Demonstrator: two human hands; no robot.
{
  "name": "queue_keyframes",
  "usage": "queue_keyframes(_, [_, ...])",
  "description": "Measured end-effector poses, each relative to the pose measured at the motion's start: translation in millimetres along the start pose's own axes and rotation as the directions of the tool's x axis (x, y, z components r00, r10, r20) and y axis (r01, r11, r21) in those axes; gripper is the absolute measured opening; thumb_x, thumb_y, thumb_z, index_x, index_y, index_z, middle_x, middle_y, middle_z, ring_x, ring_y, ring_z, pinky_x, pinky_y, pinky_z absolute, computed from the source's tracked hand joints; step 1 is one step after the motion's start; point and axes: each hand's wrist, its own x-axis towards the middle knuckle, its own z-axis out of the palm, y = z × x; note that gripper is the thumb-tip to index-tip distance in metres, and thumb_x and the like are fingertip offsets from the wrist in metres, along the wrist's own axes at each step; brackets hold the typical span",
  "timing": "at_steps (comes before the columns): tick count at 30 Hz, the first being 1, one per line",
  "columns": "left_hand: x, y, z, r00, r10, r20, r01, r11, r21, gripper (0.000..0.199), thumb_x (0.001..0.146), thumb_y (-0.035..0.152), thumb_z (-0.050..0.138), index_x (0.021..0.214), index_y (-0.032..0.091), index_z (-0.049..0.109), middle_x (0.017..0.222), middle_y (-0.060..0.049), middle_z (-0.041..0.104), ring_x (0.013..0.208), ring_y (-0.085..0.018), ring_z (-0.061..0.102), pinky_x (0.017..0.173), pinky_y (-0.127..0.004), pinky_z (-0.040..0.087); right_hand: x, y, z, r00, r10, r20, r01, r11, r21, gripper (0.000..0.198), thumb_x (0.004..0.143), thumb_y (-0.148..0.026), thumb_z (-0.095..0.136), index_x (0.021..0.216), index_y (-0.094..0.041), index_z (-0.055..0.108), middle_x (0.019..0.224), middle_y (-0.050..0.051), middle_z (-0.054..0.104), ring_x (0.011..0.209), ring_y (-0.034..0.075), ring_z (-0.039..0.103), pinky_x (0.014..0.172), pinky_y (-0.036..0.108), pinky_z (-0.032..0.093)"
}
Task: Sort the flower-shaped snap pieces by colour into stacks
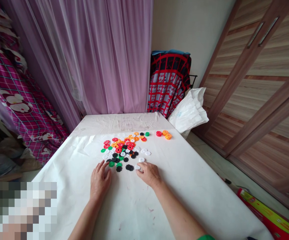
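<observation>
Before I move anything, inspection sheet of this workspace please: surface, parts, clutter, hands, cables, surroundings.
Surface: white-covered table, creased, small reddish marks near side.
Parts: loose discs in red, orange, green, black and white, mixed; red discs and orange discs apart at far right.
Clutter: white bag by the table's right edge; red-and-yellow package lower right.
Hands: left hand open at the pile's near-left edge; right hand fingers at a white disc, grip unclear.
Cables: nothing seen clearly.
Surroundings: purple curtain, wooden wardrobe; lower-left corner pixelated.
</observation>
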Motion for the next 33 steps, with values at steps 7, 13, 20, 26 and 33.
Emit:
queue_keyframes(7, [-3.5, 0.5, -1.6, 0.999, 0.007, 0.031, -0.007, 1.0, 0.003, 0.036, 0.09, 0.037, 0.045, 0.117, 0.024, 0.066, 0.136, -0.008, 0.061, 0.129, -0.029, 0.053, 0.107, -0.048, 0.045, 1.2, -0.5, -4.5, 0.985, 0.137, 0.108, -0.149, 0.982, 0.118, 0.017, 0.076, -0.027, 0.066, 0.093, -0.027, 0.068, 0.077, -0.002, 0.071, 0.075, 0.017, 0.065, 0.065, 0.025, 0.037])
queue_keyframes(13, [19.9, -2.1, 6.1, 0.999, -0.02, 0.029, 0.02, 1.0, -0.024, 0.038, 0.088, 0.038, 0.047, 0.118, 0.024, 0.066, 0.137, -0.009, 0.061, 0.13, -0.03, 0.053, 0.108, -0.048, 0.044, 3.0, 19.3, 4.8, 0.973, 0.226, -0.056, -0.195, 0.922, 0.336, 0.023, 0.073, -0.031, 0.068, 0.095, -0.025, 0.066, 0.075, -0.002, 0.068, 0.066, 0.015, 0.062, 0.066, 0.024, 0.044])
queue_keyframes(20, [47.5, -5.9, 7.4, 0.982, -0.189, 0.008, 0.187, 0.969, -0.161, 0.04, 0.087, 0.041, 0.05, 0.119, 0.023, 0.065, 0.139, -0.009, 0.059, 0.129, -0.028, 0.054, 0.11, -0.044, 0.044, 25.5, 37.5, 11.8, 0.931, 0.32, -0.175, -0.244, 0.903, 0.355, 0.026, 0.073, -0.036, 0.069, 0.095, -0.023, 0.068, 0.072, -0.001, 0.068, 0.066, 0.016, 0.063, 0.068, 0.026, 0.046])
queue_keyframes(26, [43.1, 1.3, -1.8, 0.963, -0.266, 0.034, 0.266, 0.931, -0.251, 0.043, 0.086, 0.047, 0.051, 0.119, 0.025, 0.065, 0.141, -0.007, 0.058, 0.13, -0.027, 0.054, 0.106, -0.04, 0.047, 27.1, 33.9, 14.2, 0.944, 0.279, -0.175, -0.226, 0.935, 0.273, 0.024, 0.072, -0.032, 0.071, 0.094, -0.023, 0.069, 0.072, -0.001, 0.068, 0.069, 0.017, 0.064, 0.068, 0.026, 0.045])
queue_keyframes(33, [44.0, 2.0, -1.3, 0.967, -0.253, 0.031, 0.251, 0.924, -0.289, 0.043, 0.085, 0.047, 0.052, 0.119, 0.024, 0.065, 0.14, -0.008, 0.059, 0.131, -0.027, 0.053, 0.111, -0.042, 0.043, 25.2, 33.9, 15.9, 0.954, 0.224, -0.199, -0.173, 0.954, 0.244, 0.02, 0.071, -0.028, 0.071, 0.09, -0.024, 0.067, 0.071, -0.002, 0.066, 0.067, 0.016, 0.062, 0.065, 0.025, 0.044])
